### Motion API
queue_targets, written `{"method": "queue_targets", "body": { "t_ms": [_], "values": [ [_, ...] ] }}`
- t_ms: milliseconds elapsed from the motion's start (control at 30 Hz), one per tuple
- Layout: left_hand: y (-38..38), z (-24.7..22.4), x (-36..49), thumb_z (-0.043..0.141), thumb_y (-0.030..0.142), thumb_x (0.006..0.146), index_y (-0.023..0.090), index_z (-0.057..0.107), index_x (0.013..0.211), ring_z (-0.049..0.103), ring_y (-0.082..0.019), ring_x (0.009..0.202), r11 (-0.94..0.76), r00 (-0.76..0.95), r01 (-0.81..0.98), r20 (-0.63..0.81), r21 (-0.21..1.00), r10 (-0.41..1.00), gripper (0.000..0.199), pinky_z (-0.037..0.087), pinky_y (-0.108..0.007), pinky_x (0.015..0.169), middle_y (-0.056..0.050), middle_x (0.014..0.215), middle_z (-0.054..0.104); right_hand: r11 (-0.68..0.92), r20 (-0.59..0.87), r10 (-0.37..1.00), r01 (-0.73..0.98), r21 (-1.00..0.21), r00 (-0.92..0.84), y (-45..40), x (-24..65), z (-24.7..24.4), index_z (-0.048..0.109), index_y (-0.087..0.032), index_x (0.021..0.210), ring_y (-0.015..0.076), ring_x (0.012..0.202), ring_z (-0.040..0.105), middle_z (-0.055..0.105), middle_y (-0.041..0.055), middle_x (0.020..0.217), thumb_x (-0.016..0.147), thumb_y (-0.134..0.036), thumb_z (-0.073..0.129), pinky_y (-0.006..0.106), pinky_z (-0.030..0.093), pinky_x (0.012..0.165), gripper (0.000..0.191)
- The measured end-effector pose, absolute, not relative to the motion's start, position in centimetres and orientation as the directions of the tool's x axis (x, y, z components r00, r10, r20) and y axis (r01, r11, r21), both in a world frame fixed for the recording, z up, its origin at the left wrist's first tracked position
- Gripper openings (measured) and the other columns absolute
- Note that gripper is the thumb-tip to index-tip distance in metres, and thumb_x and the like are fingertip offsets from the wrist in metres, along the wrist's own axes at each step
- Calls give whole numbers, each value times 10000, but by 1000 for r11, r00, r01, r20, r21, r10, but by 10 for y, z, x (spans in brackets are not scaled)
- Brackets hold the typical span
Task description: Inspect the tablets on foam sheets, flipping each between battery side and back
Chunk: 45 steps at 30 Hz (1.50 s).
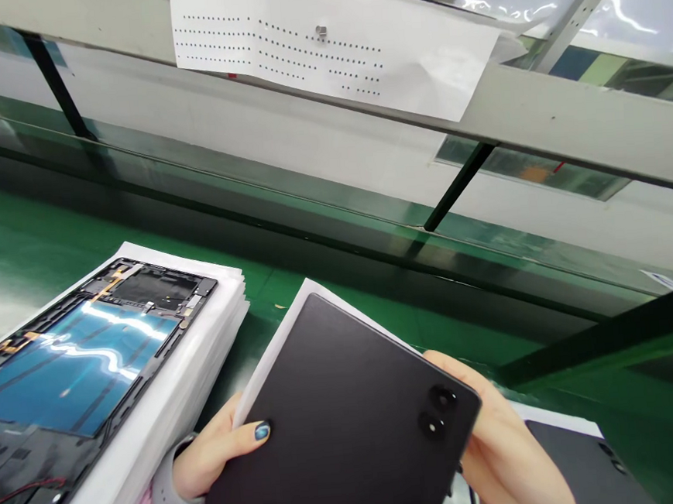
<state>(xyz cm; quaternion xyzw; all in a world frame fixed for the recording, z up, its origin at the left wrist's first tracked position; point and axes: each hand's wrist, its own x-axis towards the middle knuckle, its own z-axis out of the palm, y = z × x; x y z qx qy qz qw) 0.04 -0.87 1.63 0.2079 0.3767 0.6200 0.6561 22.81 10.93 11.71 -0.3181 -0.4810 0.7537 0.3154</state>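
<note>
A dark grey tablet back cover with two round camera rings near one corner is held up in front of me, a white sheet showing behind its edges. On its left side my left hand grips it, thumb flat on the dark face and the other fingers hidden behind. My right hand wraps round the right edge by the camera corner, its fingers partly hidden. To the left, an opened tablet body with a shiny blue panel and orange ribbon cables lies on a thick stack of white sheets.
Another dark tablet back lies on white sheets at the lower right. The green bench runs back to a grey rail with black supports. A printed paper hangs from that rail.
</note>
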Motion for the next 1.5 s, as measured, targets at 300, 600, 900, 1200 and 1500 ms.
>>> {"method": "queue_targets", "body": {
  "t_ms": [300, 600, 900, 1200, 1500],
  "values": [
    [-9, 13, 1, 823, 364, 656, 158, 669, 1181, 698, -339, 970, 193, 37, -670, -228, 717, 973, 585, 559, -393, 819, -122, 1032, 744, -295, -186, 829, -131, -946, -528, 101, 216, 128, 613, -188, 726, 138, 618, 425, 493, -4, 671, 857, -425, 697, 212, 377, 550, 283],
    [-11, 9, 1, 837, 449, 654, 186, 655, 1224, 640, -345, 1109, 120, -43, -580, -178, 806, 983, 654, 496, -424, 970, -121, 1170, 710, -287, -191, 869, -150, -946, -457, 99, 212, 126, 605, -199, 775, 138, 594, 425, 515, 1, 680, 827, -470, 713, 210, 353, 510, 296],
    [-13, 10, 1, 827, 488, 654, 181, 645, 1234, 633, -356, 1114, 150, -7, -567, -186, 810, 983, 681, 511, -430, 932, -119, 1152, 716, -258, -165, 857, -128, -958, -488, 100, 218, 129, 603, -192, 749, 136, 586, 389, 484, 5, 697, 895, -339, 636, 237, 376, 510, 210],
    [-14, 10, 1, 829, 475, 652, 200, 635, 1258, 604, -370, 1161, 142, -25, -593, -195, 793, 981, 693, 500, -453, 970, -109, 1137, 720, -323, -124, 796, -243, -915, -593, 108, 223, 122, 625, -189, 738, 134, 593, 397, 506, 6, 689, 910, -265, 611, 237, 386, 544, 188],
    [-17, 3, 0, 863, 433, 613, 194, 714, 1107, 621, -367, 1134, 144, -80, -592, -236, 793, 968, 569, 517, -453, 950, -102, 1097, 734, -332, -169, 805, -195, -923, -569, 103, 222, 124, 652, -187, 754, 114, 565, 402, 520, -6, 657, 884, -263, 668, 206, 381, 525, 151]
  ]
}}
